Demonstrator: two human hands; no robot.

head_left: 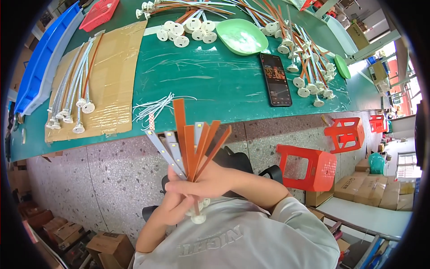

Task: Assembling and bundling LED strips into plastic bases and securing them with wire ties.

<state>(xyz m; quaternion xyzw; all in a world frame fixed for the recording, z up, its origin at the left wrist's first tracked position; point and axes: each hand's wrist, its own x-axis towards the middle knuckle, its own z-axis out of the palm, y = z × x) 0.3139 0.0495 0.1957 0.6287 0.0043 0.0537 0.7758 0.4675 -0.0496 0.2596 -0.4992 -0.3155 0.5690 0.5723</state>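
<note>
In front of my chest I hold a bundle of LED light strips, some showing white faces with small yellow LEDs and others orange-brown backs. The strips fan out upward, and white round end caps show below my hands. My right hand is closed around the middle of the bundle. Lower and to the left, my left hand is also closed on it, its fingers partly hidden by the right hand. Beyond the strip tips, a tangle of thin white wires lies at the table's near edge.
More strips with round caps lie on a cardboard sheet at left. Others are piled along the green table's far and right sides. A green bowl, phone, blue tray and red stools are around.
</note>
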